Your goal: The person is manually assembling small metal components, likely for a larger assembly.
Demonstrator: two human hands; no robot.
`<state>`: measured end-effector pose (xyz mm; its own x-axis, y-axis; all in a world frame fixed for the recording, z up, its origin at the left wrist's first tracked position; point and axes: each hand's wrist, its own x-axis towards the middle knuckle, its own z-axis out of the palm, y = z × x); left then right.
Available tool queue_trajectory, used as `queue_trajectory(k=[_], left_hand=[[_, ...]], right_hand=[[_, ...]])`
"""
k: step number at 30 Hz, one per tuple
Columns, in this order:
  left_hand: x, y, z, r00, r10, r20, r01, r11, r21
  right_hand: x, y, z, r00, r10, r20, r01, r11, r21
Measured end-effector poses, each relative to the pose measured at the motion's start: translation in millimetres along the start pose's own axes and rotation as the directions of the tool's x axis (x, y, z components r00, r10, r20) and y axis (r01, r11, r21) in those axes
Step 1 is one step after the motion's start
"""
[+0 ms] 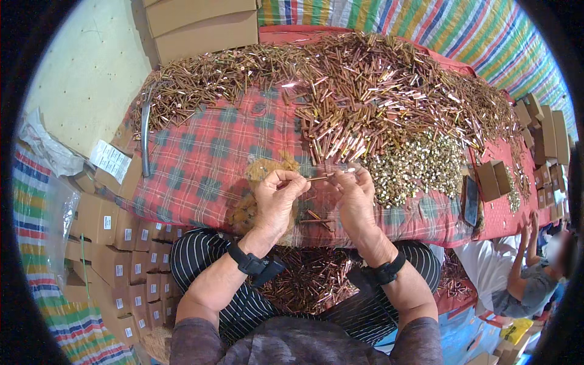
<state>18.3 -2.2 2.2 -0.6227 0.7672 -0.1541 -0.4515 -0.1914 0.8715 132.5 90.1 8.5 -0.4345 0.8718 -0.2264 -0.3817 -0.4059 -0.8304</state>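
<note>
Between my two hands, over the front of the plaid-covered table [201,164], a thin copper-coloured metal rod [318,178] lies almost level. My left hand [278,198] pinches its left end between thumb and fingers. Closed at the rod's other end is my right hand [354,198]; a small pale bit shows at its fingertips, too small to name. Beyond them spreads a big heap of similar copper-coloured rods [347,115]. To the right of my right hand sits a pile of small gold and silver metal pieces [420,167]. A few loose rods [319,221] lie near the table's front edge.
A curved metal bar [145,131] rests at the table's left. An open cardboard box [491,180] and a dark tray [470,201] stand at the right. More rods [310,274] lie between my knees. Labelled boxes [125,267] are stacked at left. Another person [517,274] sits at right.
</note>
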Motion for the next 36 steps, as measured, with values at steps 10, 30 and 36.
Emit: queue_trajectory(k=[10,30,36], left_hand=[[-2.6,5.5,2.5,0.996,0.085,-0.011,-0.085,0.995,0.054],[-7.8,9.0,3.6,0.974,-0.114,0.194,0.088,0.987,0.135],[-5.3,-0.1,4.7,0.979,-0.110,0.174,0.111,0.994,0.001]], right_hand=[[-0.1,-1.2,2.0,0.992,0.119,0.051,-0.124,0.986,0.115],[-12.6,-4.1,10.7,0.952,-0.096,0.291,0.120,0.990,-0.067],[-12.7,5.4,3.4,0.949,-0.169,0.267,0.271,0.870,-0.412]])
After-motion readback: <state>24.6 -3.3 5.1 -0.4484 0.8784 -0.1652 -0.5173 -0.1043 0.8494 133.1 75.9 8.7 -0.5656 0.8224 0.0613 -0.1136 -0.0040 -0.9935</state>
